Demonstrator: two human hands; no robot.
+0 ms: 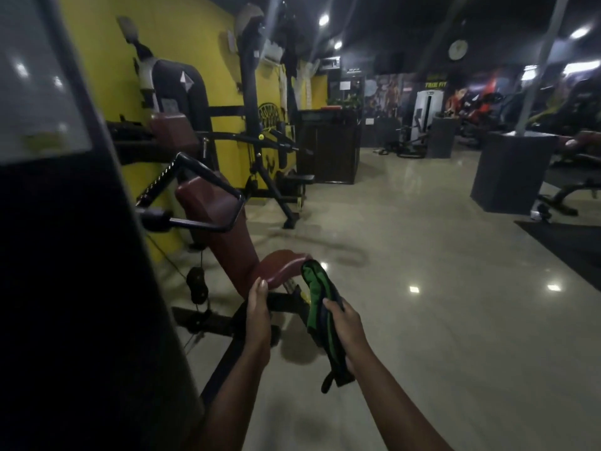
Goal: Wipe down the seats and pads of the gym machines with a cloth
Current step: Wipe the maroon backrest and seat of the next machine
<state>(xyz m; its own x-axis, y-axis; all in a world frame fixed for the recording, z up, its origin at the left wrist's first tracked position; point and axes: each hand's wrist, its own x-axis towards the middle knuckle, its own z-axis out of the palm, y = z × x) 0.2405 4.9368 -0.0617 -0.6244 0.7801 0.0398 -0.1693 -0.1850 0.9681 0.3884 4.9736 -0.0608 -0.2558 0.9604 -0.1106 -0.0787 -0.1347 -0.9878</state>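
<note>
A gym machine stands at the left with a maroon seat (pixel 284 265) and a maroon back pad (pixel 211 203) rising behind it. My right hand (pixel 344 323) grips a green and dark cloth (pixel 320 307), bunched lengthwise, just right of the seat's front edge. My left hand (pixel 258 310) reaches forward with fingers together, its fingertips at the seat's near edge, holding nothing. A second maroon pad (pixel 170 128) sits higher on the machine behind.
A tall dark machine column (pixel 65 255) fills the left foreground. Black handle bars (pixel 208 196) jut out over the back pad. Yellow wall behind, more machines and a desk (pixel 328 144) farther back. Glossy tiled floor (pixel 422 271) opens to the right, with a black box (pixel 510 170) and benches beyond.
</note>
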